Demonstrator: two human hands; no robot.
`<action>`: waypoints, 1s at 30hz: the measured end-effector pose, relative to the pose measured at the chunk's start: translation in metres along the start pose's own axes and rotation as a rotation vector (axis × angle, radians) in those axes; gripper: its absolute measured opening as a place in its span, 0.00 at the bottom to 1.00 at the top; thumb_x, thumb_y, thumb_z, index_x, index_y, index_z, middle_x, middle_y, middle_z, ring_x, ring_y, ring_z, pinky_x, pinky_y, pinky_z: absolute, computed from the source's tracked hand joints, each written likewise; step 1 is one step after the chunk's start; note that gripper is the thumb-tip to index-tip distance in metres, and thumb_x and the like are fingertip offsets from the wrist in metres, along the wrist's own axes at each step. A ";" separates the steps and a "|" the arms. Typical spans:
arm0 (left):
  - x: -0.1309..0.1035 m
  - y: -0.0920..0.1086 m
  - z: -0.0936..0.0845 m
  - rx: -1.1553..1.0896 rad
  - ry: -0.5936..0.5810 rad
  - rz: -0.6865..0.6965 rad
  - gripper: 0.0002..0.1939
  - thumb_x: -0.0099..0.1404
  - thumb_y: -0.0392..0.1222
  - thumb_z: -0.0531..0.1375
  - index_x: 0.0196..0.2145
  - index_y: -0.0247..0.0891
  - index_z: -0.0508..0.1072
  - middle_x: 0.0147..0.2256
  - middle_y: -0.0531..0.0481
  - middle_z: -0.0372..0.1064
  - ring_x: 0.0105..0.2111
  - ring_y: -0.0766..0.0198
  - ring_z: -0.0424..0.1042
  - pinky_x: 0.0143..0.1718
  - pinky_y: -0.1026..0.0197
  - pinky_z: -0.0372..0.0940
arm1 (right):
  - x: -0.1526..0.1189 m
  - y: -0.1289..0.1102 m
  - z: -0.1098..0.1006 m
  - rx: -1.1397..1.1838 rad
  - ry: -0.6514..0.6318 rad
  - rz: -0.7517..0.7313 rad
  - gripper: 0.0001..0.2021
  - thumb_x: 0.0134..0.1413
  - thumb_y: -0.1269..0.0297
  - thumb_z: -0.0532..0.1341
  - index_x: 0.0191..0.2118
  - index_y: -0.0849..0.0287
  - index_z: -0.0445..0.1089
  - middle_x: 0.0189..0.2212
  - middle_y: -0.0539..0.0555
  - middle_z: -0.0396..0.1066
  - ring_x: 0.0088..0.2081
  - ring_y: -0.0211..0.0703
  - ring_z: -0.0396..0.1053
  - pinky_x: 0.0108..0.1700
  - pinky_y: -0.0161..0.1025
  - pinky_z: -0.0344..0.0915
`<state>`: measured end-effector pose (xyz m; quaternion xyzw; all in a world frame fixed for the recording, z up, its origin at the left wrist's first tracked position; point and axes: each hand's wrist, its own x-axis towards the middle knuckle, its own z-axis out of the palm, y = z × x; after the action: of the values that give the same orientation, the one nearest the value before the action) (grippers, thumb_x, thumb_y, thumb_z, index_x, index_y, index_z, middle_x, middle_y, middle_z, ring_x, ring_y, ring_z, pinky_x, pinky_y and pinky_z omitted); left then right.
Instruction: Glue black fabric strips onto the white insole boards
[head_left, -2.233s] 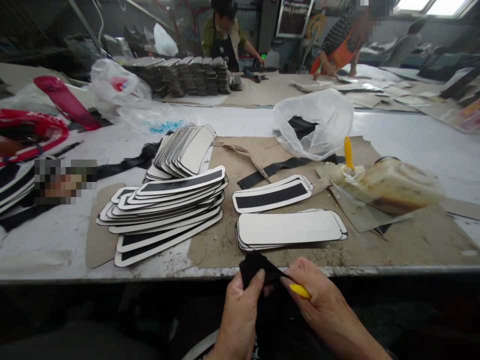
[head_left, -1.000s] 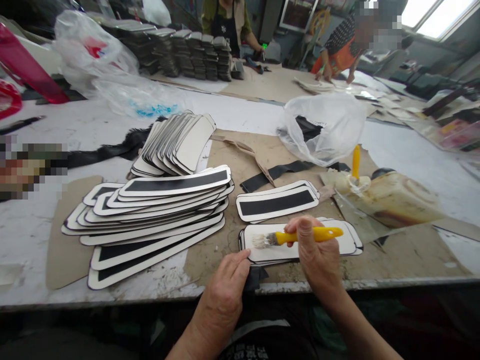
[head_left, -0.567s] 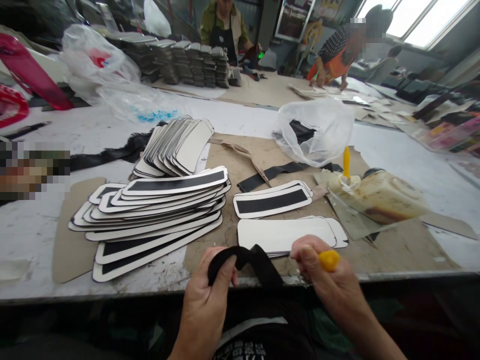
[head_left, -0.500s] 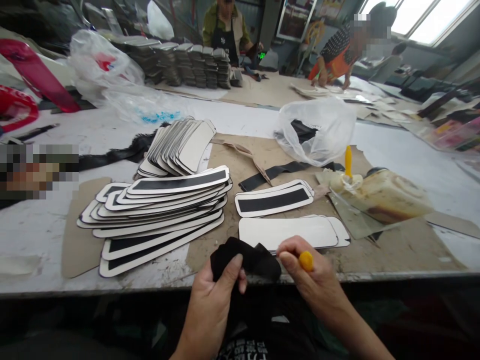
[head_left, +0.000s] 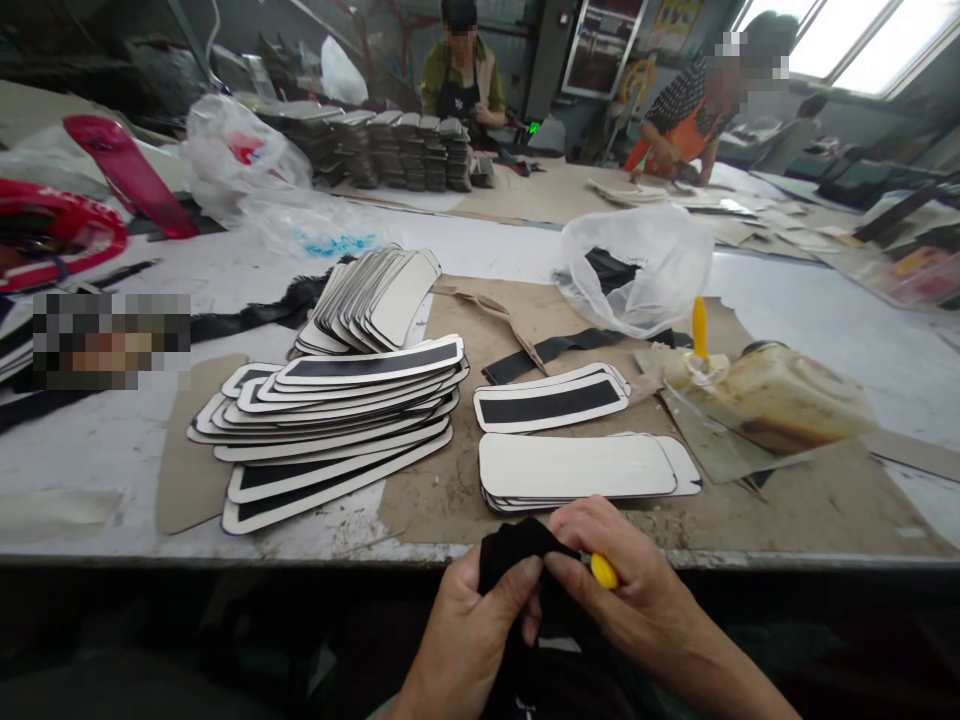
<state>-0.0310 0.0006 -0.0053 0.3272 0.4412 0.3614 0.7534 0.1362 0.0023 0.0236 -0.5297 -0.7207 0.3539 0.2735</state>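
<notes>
Black cloth (head_left: 525, 550) is bunched up at the table's front edge. My left hand (head_left: 480, 620) pinches it from the left, thumb on top. From the right, my right hand (head_left: 622, 575) is closed at the cloth, its thumb close to my left thumb. A yellow-handled tool (head_left: 604, 571) sticks out of my right fist; its other end is hidden. Just beyond my hands lies a short stack of plain white curved pieces (head_left: 577, 465), and behind that are white pieces with a black strip (head_left: 551, 404).
Stacked strip pieces (head_left: 337, 450) and fanned white pieces (head_left: 375, 300) lie left. A clear plastic bag (head_left: 637, 265) and a glue container (head_left: 802, 400) with a yellow-handled brush (head_left: 700, 328) stand right. Two people are across the table.
My left hand has moved right with the black cloth, and my right hand is lower and now against it. The two hands are closer together. The camera view has shifted slightly.
</notes>
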 end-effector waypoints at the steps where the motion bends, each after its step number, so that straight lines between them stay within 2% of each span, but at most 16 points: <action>1: 0.001 0.000 -0.002 0.004 0.014 -0.015 0.17 0.58 0.52 0.61 0.23 0.35 0.67 0.18 0.54 0.61 0.19 0.70 0.59 0.24 0.65 0.55 | -0.001 0.001 -0.006 0.006 -0.038 0.053 0.09 0.61 0.63 0.53 0.29 0.57 0.64 0.28 0.51 0.66 0.31 0.40 0.63 0.33 0.35 0.60; 4: 0.009 0.008 -0.012 0.030 0.188 -0.009 0.17 0.55 0.52 0.63 0.24 0.35 0.67 0.18 0.56 0.60 0.17 0.72 0.56 0.20 0.67 0.52 | 0.006 0.004 -0.029 -0.038 -0.122 0.179 0.11 0.62 0.60 0.51 0.30 0.57 0.64 0.24 0.48 0.64 0.25 0.37 0.60 0.27 0.34 0.56; 6: 0.019 0.017 -0.020 0.034 0.344 0.030 0.17 0.51 0.52 0.66 0.26 0.35 0.67 0.18 0.58 0.58 0.17 0.74 0.53 0.18 0.68 0.49 | 0.020 0.008 -0.044 -0.113 -0.170 0.193 0.12 0.61 0.58 0.52 0.28 0.57 0.63 0.22 0.47 0.63 0.25 0.37 0.58 0.27 0.34 0.54; 8: 0.032 0.027 -0.026 0.041 0.410 0.056 0.19 0.47 0.50 0.68 0.30 0.35 0.68 0.19 0.60 0.57 0.17 0.74 0.52 0.17 0.69 0.48 | 0.041 0.010 -0.055 -0.166 -0.241 0.188 0.14 0.59 0.57 0.53 0.25 0.58 0.61 0.21 0.46 0.62 0.24 0.36 0.57 0.27 0.34 0.51; 12: 0.054 0.039 -0.032 0.037 0.385 0.023 0.21 0.43 0.47 0.70 0.32 0.34 0.69 0.21 0.59 0.58 0.19 0.74 0.53 0.17 0.70 0.49 | 0.090 0.012 -0.058 -0.136 -0.424 0.193 0.15 0.56 0.57 0.55 0.21 0.59 0.58 0.19 0.44 0.57 0.22 0.34 0.52 0.25 0.33 0.49; 17: 0.064 0.038 -0.036 0.008 0.333 -0.007 0.19 0.47 0.48 0.68 0.31 0.33 0.69 0.21 0.59 0.56 0.18 0.75 0.51 0.16 0.70 0.50 | 0.128 0.016 -0.044 -0.103 -0.609 0.317 0.15 0.52 0.59 0.56 0.19 0.59 0.57 0.17 0.43 0.52 0.21 0.32 0.49 0.24 0.33 0.48; 23: 0.065 0.035 -0.038 0.041 0.299 -0.020 0.16 0.51 0.47 0.66 0.31 0.33 0.69 0.22 0.58 0.57 0.18 0.75 0.53 0.17 0.69 0.50 | 0.138 0.026 -0.032 -0.106 -0.653 0.316 0.13 0.51 0.60 0.55 0.20 0.59 0.58 0.16 0.44 0.53 0.21 0.32 0.49 0.23 0.33 0.47; 30: 0.071 0.036 -0.038 0.081 0.306 -0.031 0.16 0.50 0.47 0.66 0.31 0.34 0.70 0.22 0.56 0.60 0.18 0.73 0.55 0.16 0.69 0.51 | 0.140 0.025 -0.033 -0.114 -0.668 0.331 0.13 0.51 0.62 0.55 0.19 0.59 0.57 0.16 0.44 0.53 0.20 0.32 0.49 0.22 0.32 0.47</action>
<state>-0.0490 0.0854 -0.0219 0.2916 0.5701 0.3774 0.6690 0.1351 0.1486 0.0266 -0.5088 -0.6932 0.5060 -0.0673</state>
